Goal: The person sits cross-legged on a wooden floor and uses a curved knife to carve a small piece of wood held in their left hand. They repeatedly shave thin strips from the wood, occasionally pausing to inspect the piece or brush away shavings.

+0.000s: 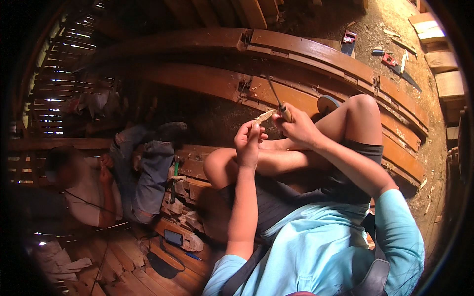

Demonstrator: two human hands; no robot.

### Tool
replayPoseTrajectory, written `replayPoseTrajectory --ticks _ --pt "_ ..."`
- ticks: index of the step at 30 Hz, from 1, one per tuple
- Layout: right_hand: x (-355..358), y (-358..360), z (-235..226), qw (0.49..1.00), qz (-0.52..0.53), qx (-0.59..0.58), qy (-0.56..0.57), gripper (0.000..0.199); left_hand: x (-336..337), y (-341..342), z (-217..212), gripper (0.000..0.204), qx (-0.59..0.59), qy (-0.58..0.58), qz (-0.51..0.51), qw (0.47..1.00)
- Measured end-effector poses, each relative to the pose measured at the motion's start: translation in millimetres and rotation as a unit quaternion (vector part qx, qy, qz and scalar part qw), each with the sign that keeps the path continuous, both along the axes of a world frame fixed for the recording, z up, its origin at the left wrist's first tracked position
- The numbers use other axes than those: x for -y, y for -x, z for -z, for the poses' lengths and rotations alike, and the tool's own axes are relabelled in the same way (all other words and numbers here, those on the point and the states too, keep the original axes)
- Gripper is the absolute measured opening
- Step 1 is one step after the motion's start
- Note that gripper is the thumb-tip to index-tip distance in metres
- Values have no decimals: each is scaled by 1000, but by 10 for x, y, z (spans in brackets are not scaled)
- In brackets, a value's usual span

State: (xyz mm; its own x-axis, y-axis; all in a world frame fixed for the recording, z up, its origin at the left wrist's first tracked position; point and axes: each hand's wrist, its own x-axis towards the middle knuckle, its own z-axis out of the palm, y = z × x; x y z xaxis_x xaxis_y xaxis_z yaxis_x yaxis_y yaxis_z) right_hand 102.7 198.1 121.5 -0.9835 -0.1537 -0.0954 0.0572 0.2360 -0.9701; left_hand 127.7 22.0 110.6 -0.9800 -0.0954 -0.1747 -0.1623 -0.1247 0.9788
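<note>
My left hand (248, 144) pinches a small pale carved piece of wood (264, 117) between thumb and fingers, above my crossed legs. Wrapped round the wooden handle of a knife (286, 113) is my right hand (299, 130), close to the wood's far end. The knife's long, thin dark blade points up and away to the left. Whether its edge touches the wood is too small to tell.
Long brown wooden beams (311, 48) with notches run across in front of me. Two red-handled saws (348, 43) lie on the dirt floor beyond, among wood scraps. At left sits a co-worker in jeans (150, 185). A phone (173, 237) and a dark cap (164, 265) lie nearby.
</note>
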Motion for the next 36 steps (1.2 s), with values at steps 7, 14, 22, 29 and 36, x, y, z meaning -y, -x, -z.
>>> replayPoseTrajectory --ticks 7,14,22,29,36 --pt "8 66 99 994 -74 -13 85 13 156 -221 50 21 -82 221 76 969" --pt "19 79 500 985 -92 68 131 5 171 -137 82 44 138 -253 110 951" --pt "60 82 668 993 -42 70 90 8 243 3 398 24 210 -170 152 951" --pt "-117 125 764 997 -22 41 -63 25 253 57 473 12 203 -229 49 951" --pt "-86 173 758 980 -112 -64 -149 37 222 137 348 8 195 -241 -36 950"
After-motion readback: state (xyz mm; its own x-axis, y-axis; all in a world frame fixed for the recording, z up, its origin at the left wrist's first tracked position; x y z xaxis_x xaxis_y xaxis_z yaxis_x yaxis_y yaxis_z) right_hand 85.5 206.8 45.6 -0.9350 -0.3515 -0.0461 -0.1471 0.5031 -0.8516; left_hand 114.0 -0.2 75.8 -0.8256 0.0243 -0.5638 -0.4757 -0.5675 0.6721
